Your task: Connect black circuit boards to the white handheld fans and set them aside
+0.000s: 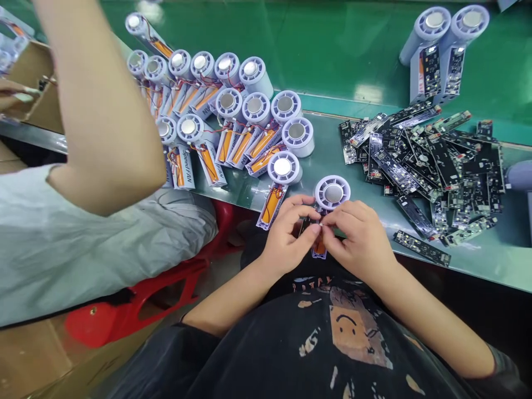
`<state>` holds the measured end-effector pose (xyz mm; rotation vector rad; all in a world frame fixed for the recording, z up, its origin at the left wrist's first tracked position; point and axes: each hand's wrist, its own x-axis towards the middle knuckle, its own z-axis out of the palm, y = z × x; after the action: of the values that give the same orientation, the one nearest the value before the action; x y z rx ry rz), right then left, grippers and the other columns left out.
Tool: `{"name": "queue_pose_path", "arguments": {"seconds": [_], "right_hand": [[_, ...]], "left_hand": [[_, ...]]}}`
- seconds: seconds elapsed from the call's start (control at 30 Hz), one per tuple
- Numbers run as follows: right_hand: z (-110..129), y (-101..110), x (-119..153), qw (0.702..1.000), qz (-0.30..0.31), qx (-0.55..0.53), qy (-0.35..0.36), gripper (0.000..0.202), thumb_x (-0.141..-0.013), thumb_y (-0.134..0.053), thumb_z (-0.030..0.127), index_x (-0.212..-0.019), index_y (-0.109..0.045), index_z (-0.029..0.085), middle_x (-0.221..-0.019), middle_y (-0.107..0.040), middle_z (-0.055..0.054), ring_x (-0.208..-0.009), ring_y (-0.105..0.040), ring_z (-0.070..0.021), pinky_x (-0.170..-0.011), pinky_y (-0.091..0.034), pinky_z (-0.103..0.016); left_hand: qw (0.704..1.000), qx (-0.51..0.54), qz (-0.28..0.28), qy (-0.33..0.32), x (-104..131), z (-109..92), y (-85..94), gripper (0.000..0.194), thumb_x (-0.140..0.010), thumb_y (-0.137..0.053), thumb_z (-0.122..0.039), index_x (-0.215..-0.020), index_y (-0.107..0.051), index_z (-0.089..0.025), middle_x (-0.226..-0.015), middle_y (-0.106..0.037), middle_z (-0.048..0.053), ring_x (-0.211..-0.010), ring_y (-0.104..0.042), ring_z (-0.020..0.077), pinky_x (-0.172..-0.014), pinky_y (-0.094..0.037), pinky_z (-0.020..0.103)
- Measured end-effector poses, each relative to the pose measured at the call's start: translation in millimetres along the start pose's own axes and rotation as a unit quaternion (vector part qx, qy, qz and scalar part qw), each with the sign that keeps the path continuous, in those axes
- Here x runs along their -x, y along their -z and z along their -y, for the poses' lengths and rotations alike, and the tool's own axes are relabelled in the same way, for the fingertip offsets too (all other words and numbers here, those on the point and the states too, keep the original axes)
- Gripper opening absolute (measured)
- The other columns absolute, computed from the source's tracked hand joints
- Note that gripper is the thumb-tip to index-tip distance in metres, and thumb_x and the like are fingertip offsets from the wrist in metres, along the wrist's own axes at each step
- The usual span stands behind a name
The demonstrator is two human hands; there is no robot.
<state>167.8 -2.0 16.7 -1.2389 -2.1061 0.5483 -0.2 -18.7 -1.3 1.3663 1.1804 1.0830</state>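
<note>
In front of my body a pale lilac handheld fan (332, 192) stands at the table's edge, its round grille with a silver disc facing up and its open handle showing an orange battery (319, 246). My left hand (291, 235) is closed at the handle, its fingers around a dark circuit board (306, 224) that they mostly cover. Thumb and forefinger of my right hand (359, 235) pinch a tiny white wire connector (321, 224) against the left fingertips. The exact contact between connector and board is hidden by the fingers.
Several open fans (253, 105) with orange batteries and loose wires stand at left. A pile of circuit boards (432, 166) lies at right, with two fans (432, 25) bearing boards behind it. A co-worker's arm (112, 111) reaches across at left, near a cardboard box (31, 72) and red stool (166, 293).
</note>
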Motion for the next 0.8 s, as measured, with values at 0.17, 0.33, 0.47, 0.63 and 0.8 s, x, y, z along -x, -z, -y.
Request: {"name": "queue_pose_path", "arguments": {"seconds": [0.17,0.33,0.47,0.63,0.8], "right_hand": [[4,0,2,0.996,-0.035,0.076,0.029,0.017,-0.09,-0.06,0.021,-0.074,-0.066,0.019,-0.075,-0.066,-0.004,-0.071,-0.052,-0.0192,-0.064,-0.033,-0.035],[-2,-4,4,0.996,-0.081,-0.02,0.023,0.011,-0.088,-0.063,0.019,-0.077,-0.065,0.02,-0.075,-0.068,-0.002,-0.07,-0.056,-0.0175,-0.066,-0.039,-0.034],[-6,-7,4,0.992,-0.1,-0.074,0.028,0.005,-0.087,-0.065,0.017,-0.084,-0.066,0.021,-0.079,-0.07,-0.001,-0.072,-0.061,-0.0163,-0.068,-0.044,-0.033],[-6,-7,5,0.993,-0.086,-0.072,0.019,0.006,-0.089,-0.064,0.019,-0.086,-0.069,0.021,-0.076,-0.071,-0.001,-0.071,-0.062,-0.0166,-0.067,-0.044,-0.034],[-7,-6,2,0.99,-0.093,-0.107,0.016,0.011,-0.088,-0.061,0.014,-0.081,-0.065,0.021,-0.075,-0.071,0.0,-0.072,-0.063,-0.0159,-0.068,-0.046,-0.033]], "left_hand": [[0.994,-0.106,-0.008,-0.033,-1,-8,3.9,0.005,-0.089,-0.064,-0.022,-0.086,-0.066,-0.019,-0.122,-0.057,0.01,-0.118,-0.059,0.0268,-0.083,-0.06,0.037],[0.997,-0.08,-0.004,-0.011,-2,-6,3.5,0.015,-0.093,-0.062,-0.03,-0.086,-0.068,-0.018,-0.124,-0.058,0.011,-0.102,-0.065,0.0216,-0.068,-0.06,0.03],[0.999,-0.05,0.006,0.007,-2,-5,4.5,0.02,-0.094,-0.061,-0.034,-0.087,-0.07,-0.018,-0.126,-0.056,0.011,-0.082,-0.065,0.0143,-0.05,-0.053,0.021],[0.999,-0.024,-0.022,0.009,2,1,0.0,0.016,-0.092,-0.065,-0.035,-0.092,-0.067,-0.02,-0.128,-0.056,0.01,-0.072,-0.063,0.01,-0.053,-0.055,0.021],[0.999,0.018,-0.031,0.016,1,4,-1.6,0.022,-0.093,-0.062,-0.038,-0.111,-0.057,-0.026,-0.128,-0.053,0.006,-0.06,-0.06,0.0049,-0.049,-0.053,0.019]]}}
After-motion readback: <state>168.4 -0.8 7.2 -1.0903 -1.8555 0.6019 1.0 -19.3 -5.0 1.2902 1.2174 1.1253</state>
